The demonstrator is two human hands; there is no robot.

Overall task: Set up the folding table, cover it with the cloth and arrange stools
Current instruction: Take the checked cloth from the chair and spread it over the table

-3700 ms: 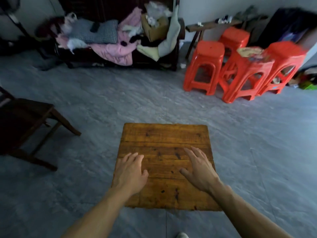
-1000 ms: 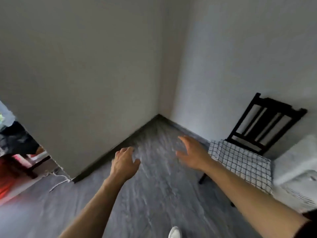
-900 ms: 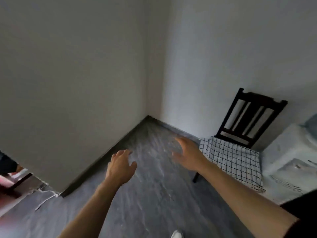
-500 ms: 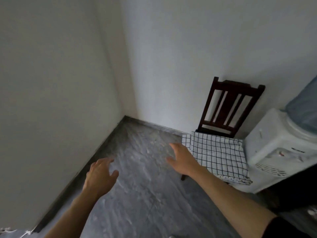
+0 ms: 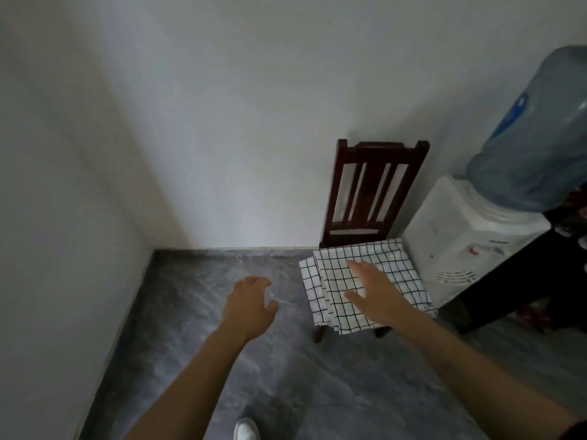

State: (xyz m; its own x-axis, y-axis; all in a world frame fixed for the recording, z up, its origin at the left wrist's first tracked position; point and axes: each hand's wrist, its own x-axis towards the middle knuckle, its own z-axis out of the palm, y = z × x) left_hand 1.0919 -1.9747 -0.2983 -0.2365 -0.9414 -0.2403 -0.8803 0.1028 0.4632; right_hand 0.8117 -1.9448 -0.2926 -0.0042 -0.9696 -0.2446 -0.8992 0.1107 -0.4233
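Cloth [image 5: 394, 265] lies on chair [image 5: 374, 185], under right-hand fingers [image 5: 357, 267].

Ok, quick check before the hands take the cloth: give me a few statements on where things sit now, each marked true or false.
1. The checked cloth lies folded on the dark wooden chair. True.
2. The left hand grips the cloth. False: it hangs over the floor, holding nothing.
3. The right hand is over the cloth, fingers spread. True.
4. The water dispenser stands left of the chair. False: it stands to the right.
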